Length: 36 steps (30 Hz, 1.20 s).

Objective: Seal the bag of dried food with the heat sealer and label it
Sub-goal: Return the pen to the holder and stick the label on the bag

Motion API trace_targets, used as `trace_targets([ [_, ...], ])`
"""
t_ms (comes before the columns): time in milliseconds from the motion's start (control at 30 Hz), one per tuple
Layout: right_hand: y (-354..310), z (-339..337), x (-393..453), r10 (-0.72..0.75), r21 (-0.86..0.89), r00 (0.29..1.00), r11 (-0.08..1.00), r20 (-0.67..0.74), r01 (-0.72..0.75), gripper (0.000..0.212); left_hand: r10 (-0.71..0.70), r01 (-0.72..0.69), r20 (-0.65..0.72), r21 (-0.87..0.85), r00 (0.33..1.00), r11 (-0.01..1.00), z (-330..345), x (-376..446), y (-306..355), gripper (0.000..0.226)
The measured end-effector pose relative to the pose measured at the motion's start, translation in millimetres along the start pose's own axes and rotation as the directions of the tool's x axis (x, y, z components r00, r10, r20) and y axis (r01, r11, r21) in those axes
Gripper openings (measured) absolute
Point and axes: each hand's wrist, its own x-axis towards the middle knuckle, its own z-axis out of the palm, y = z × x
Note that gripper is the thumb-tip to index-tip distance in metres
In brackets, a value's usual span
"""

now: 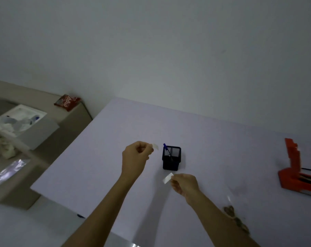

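My left hand (136, 155) pinches a small white paper piece (155, 146) above the white table (115, 139), left of a black mesh pen holder (171, 158). My right hand (184, 184) pinches a small white label (167, 178) just in front of that holder. A clear bag with brown dried food (236, 207) lies on the table beside my right forearm. The red heat sealer (293, 173) stands with its lid raised at the right edge.
A blue pen (166, 148) stands in the pen holder. A black cable runs from the sealer. Left of the table sits a beige surface with a red snack packet (67, 102), a white box (21, 122) and a shiny foil bag (8, 172).
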Motion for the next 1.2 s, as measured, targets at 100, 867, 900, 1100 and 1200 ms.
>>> trace_targets([
  [100, 39, 9, 17, 0.001, -0.148, 0.998, 0.989, -0.062, -0.010, 0.016, -0.060, 0.060, 0.008, 0.032, 0.998, 0.998, -6, -5, -28, 0.012],
  [867, -43, 21, -31, -0.484, -0.146, 0.869, 0.871, -0.098, 0.469, 0.014, 0.152, -0.199, 0.236, 0.189, 0.960, 0.962, 50, 15, -36, 0.013],
  [900, -45, 16, -34, -0.475, -0.119, 0.873, 0.879, -0.109, 0.462, 0.014, 0.182, -0.233, 0.263, 0.176, 0.947, 0.956, 57, 14, -32, 0.013],
  [1100, -45, -37, -50, -0.406, 0.072, 0.887, 0.900, -0.221, 0.430, 0.020, 0.417, -0.526, 0.458, 0.138, 0.785, 0.839, 104, -1, -15, 0.014],
  [1200, -38, -74, -51, -0.359, 0.111, 0.891, 0.909, -0.279, 0.401, 0.021, 0.490, -0.631, 0.559, 0.078, 0.669, 0.772, 134, -17, -13, 0.018],
])
